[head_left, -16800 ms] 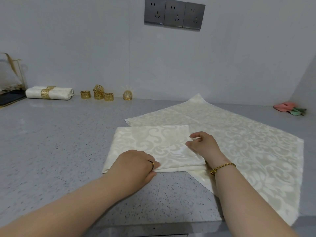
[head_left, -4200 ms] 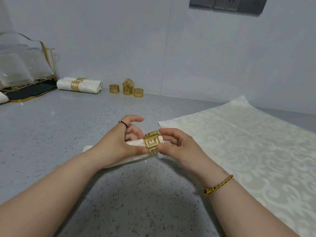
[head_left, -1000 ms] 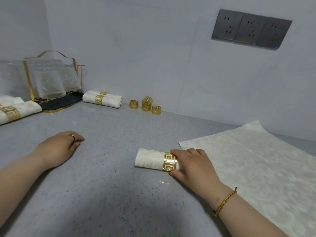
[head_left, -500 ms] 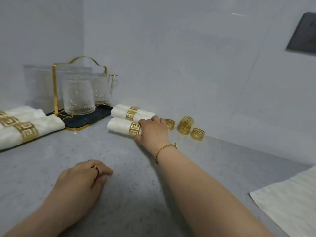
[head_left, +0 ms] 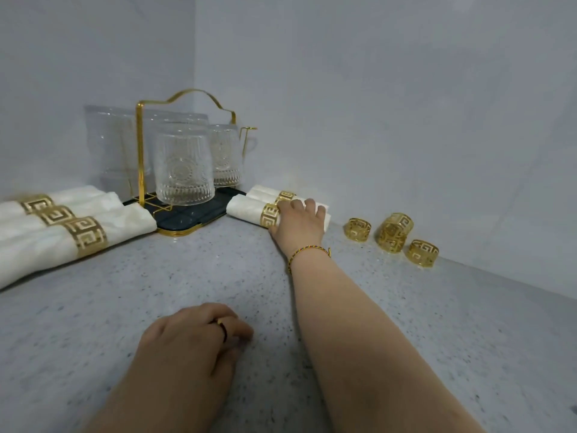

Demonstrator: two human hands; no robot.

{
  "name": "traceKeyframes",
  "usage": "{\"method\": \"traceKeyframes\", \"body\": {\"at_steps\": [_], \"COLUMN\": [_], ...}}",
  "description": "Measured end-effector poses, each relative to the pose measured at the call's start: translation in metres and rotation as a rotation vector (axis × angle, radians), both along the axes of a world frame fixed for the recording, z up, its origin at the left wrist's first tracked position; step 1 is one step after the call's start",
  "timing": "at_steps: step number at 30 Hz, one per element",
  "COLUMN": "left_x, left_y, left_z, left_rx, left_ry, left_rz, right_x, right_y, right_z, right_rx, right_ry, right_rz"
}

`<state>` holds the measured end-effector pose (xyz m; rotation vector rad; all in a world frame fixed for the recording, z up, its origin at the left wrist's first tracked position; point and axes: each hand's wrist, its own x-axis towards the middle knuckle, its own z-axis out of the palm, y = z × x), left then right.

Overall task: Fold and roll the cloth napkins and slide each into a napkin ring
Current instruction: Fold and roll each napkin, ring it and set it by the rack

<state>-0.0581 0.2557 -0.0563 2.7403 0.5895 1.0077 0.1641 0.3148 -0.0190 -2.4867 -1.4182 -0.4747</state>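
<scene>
My right hand (head_left: 298,225) reaches far across the grey counter and lies on a rolled cream napkin (head_left: 245,210) with a gold ring (head_left: 269,215) around it. That roll rests on the counter against a second ringed roll (head_left: 265,192) by the back wall. My fingers curl over its right part; how firmly they grip is unclear. My left hand (head_left: 190,342) rests palm down on the counter near me, fingers loosely curled, holding nothing. Several loose gold napkin rings (head_left: 394,233) stand to the right of my right hand, one stacked on another.
A gold wire rack (head_left: 142,157) with clear glasses (head_left: 184,170) stands on a dark tray (head_left: 199,214) in the corner. Three ringed napkin rolls (head_left: 62,242) lie at the left. The wall runs close behind the rings.
My right hand carried the ringed roll from the middle of the counter to the back, and set it beside the other roll. The left hand stayed resting on the counter.
</scene>
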Motion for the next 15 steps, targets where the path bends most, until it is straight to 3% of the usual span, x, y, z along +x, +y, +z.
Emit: {"method": "traceKeyframes", "body": {"at_steps": [6,9,15], "left_x": [-0.001,-0.003,-0.007], "left_y": [-0.009,-0.008,-0.011], "left_z": [0.007,0.007,0.008], "left_rx": [-0.219,-0.162,-0.246], "left_ry": [0.079,0.076,0.141], "left_rz": [0.067,0.041,0.080], "right_x": [-0.002,-0.002,-0.002], "right_y": [-0.005,-0.008,-0.007], "right_z": [-0.001,0.000,-0.002], "right_rx": [-0.014,-0.021,-0.014], "right_ry": [0.033,0.047,0.039], "right_rz": [-0.004,-0.015,-0.021]}}
